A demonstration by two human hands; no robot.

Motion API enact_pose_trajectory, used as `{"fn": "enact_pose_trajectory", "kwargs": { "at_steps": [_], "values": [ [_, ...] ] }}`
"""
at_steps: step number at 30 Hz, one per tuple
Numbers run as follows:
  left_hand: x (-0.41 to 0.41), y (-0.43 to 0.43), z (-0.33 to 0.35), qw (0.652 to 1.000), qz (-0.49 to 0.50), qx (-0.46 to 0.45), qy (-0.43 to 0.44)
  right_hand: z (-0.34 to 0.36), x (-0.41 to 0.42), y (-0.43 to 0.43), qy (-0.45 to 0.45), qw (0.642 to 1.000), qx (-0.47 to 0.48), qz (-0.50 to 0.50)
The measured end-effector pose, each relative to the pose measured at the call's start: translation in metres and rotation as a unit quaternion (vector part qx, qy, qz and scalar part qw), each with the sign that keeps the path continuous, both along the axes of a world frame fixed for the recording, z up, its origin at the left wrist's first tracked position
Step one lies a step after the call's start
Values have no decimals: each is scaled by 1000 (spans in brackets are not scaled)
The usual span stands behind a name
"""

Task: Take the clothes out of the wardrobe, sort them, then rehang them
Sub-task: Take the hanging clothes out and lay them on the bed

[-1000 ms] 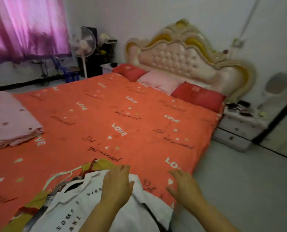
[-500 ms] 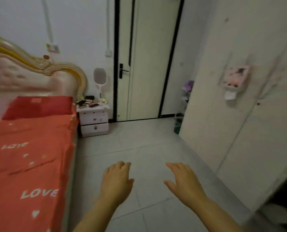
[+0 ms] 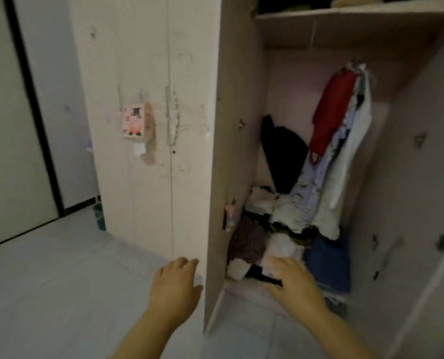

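Observation:
The pale wardrobe [image 3: 143,73] stands open in front of me, its left door [image 3: 231,151] swung out edge-on. Inside hang several garments [image 3: 342,141], a red one in front of white and light blue ones, with a black garment [image 3: 283,151] beside them. A loose heap of folded and crumpled clothes [image 3: 280,229] fills the bottom. My left hand [image 3: 175,286] hovers with relaxed fingers just left of the open door. My right hand [image 3: 293,283] reaches in front of the heap, fingers relaxed, holding nothing.
A pink tissue box [image 3: 137,119] hangs on the closed wardrobe doors. A room door with a black frame [image 3: 34,112] is at the left, with a green bin [image 3: 99,216] in the corner. The floor [image 3: 47,281] is pale tile. A shelf [image 3: 345,11] tops the open compartment.
My view has swung from the bed with the laid-out clothes, across the floor, to the open wardrobe. Both hands stay raised and hold nothing.

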State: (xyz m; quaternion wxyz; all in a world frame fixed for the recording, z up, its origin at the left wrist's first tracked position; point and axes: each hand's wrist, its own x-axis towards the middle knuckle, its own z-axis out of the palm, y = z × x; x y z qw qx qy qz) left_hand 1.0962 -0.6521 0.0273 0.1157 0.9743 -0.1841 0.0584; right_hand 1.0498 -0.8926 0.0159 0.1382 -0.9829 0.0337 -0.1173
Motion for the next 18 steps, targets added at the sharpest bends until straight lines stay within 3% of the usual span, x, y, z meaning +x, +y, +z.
{"fn": "enact_pose_trajectory", "kwargs": {
  "at_steps": [9, 18],
  "values": [
    [70, -156, 17, 989, -143, -1, -34, 11, 14, -148, -30, 990, 6, -139],
    [216, -264, 35, 969, -230, -54, -77, 37, 125, -225, -68, 980, -10, -187]
  ]
}}
